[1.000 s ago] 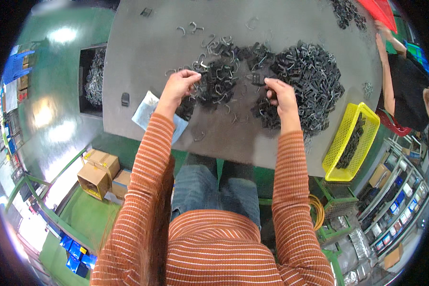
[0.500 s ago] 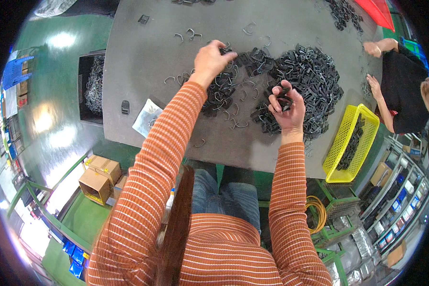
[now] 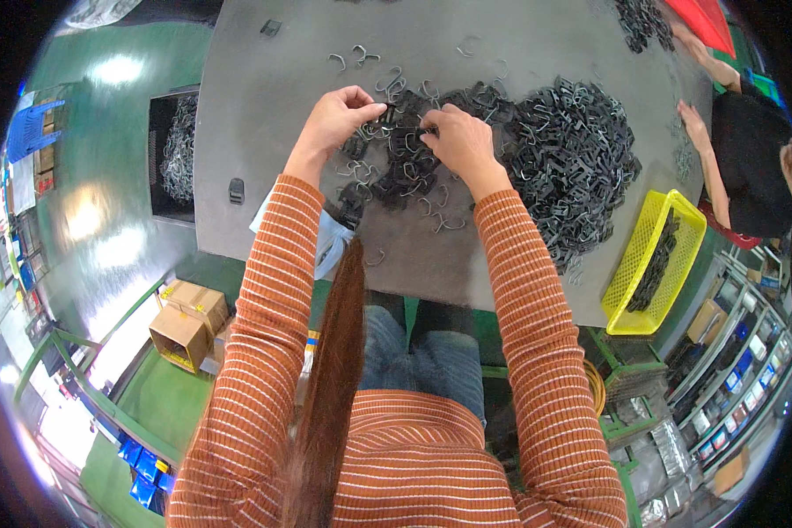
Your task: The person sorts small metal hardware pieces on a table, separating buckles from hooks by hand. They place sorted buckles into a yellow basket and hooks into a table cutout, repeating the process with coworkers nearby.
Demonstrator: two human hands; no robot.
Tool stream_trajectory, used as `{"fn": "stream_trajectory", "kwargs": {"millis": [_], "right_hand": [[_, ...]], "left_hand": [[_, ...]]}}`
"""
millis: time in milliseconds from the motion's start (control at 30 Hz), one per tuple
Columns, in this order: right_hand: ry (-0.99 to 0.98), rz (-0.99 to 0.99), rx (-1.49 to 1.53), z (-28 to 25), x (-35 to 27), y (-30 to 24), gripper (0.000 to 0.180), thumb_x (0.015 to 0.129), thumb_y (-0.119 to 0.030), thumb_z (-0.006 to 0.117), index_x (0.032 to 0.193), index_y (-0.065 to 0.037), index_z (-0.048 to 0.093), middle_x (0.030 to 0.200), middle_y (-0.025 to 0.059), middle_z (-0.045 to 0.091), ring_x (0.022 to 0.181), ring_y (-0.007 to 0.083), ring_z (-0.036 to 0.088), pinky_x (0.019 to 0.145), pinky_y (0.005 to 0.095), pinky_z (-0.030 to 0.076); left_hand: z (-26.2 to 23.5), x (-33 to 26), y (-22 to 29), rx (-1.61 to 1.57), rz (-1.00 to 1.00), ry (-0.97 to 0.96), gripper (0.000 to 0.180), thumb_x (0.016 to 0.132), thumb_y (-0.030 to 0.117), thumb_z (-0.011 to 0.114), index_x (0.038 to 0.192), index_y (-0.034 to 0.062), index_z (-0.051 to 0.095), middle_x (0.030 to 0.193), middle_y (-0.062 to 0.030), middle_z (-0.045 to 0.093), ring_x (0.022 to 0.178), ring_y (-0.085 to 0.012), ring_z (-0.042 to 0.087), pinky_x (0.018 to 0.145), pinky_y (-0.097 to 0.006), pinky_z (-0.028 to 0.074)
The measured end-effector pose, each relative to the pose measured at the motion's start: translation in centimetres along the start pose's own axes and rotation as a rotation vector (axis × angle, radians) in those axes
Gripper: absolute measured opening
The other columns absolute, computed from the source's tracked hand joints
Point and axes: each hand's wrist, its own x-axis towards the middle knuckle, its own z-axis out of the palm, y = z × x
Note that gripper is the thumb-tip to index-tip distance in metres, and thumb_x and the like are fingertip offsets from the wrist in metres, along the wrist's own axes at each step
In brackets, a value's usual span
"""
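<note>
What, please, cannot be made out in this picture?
In the head view:
Anything in the left hand: too small, partly behind its fingers.
Anything in the right hand: hidden by its fingers.
Blue pouch: partly covered by the left sleeve.
Red object: cut off by the top edge.

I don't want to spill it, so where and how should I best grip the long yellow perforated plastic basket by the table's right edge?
Probably by the two long rims of the yellow perforated plastic basket, at mid-length, reaching down from above on both sides. It is narrow and open-topped, and its small dark parts lie low inside, leaving those rims free.
</note>
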Motion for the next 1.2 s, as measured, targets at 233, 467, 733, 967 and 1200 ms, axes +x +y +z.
{"fn": "stream_trajectory", "kwargs": {"millis": [233,467,733,967,1200], "right_hand": [[-0.063,0.366,0.822,-3.0,-1.9,2.6,0.024,0.068,-0.023,0.071,0.084,-0.005,0.069,0.071,0.0078,0.066,0.065,0.017,0.061,0.066,0.0296,0.047],[0.066,0.533,0.833,-1.8,-5.2,6.4,0.017,0.071,-0.017,0.072,0.078,-0.003,0.067,0.065,-0.0017,0.058,0.049,0.0072,0.049,0.046,0.0214,0.036],[0.074,0.702,1.119,-3.2,-10.8,6.0,0.014,0.072,-0.02,0.072,0.077,-0.009,0.065,0.065,-0.0053,0.055,0.05,0.0044,0.046,0.044,0.0203,0.029],[0.312,0.87,1.312,-7.9,-19.7,10.3,0.018,0.073,-0.02,0.07,0.083,-0.007,0.063,0.068,-0.0039,0.055,0.051,0.0058,0.049,0.044,0.0195,0.031],[0.838,1.06,0.998,-13.2,-33.8,25.1,0.017,0.077,-0.023,0.066,0.087,-0.009,0.062,0.069,-0.0022,0.056,0.053,0.0067,0.049,0.045,0.0211,0.035]], "left_hand": [[-0.7,-5.0,0.9,-0.943,-0.033,-0.267,0.014,0.085,0.022,0.063,0.084,0.0092,0.058,0.08,-0.0016,0.06,0.068,-0.0081,0.058,0.05,-0.02,0.045],[4.9,-2.6,-1.7,0.405,0.028,0.289,0.038,0.073,0.04,0.07,0.092,0.0075,0.062,0.072,-0.0061,0.062,0.064,-0.0184,0.06,0.063,-0.032,0.048],[4.8,-2.3,-1.3,-0.122,-0.114,0.239,0.021,0.073,0.023,0.074,0.079,0.0052,0.064,0.063,0.0038,0.053,0.054,-0.0055,0.045,0.048,-0.022,0.036],[12.8,-4.4,6.5,-0.238,-0.203,-0.027,0.013,0.08,0.02,0.065,0.083,0.0093,0.059,0.061,0.0056,0.044,0.052,-0.0055,0.04,0.044,-0.021,0.031],[44.8,-8.5,17.2,-0.032,0.075,-0.329,0.033,0.071,0.027,0.064,0.091,0.0018,0.065,0.084,-0.0156,0.067,0.082,-0.0239,0.064,0.075,-0.034,0.05]]}}
